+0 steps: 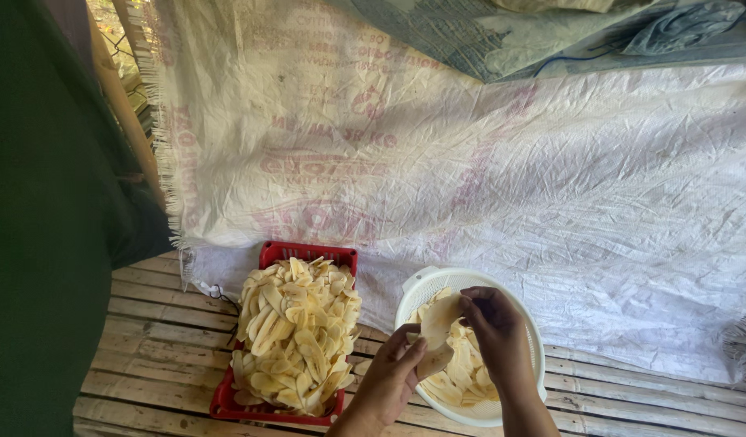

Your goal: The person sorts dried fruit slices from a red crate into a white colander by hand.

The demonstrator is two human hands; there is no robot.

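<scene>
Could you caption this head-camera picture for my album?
Two hands hold pale slices over a white colander, beside a heaped red basket.

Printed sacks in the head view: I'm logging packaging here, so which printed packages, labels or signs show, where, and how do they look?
Sack sheet: opened woven sack spread flat beyond the basket and colander; white, faded pink-red print, frayed left edge.
Second sheet: top, overlapping it; grey-green, faint print.
No other labels, signs or screens.
</scene>
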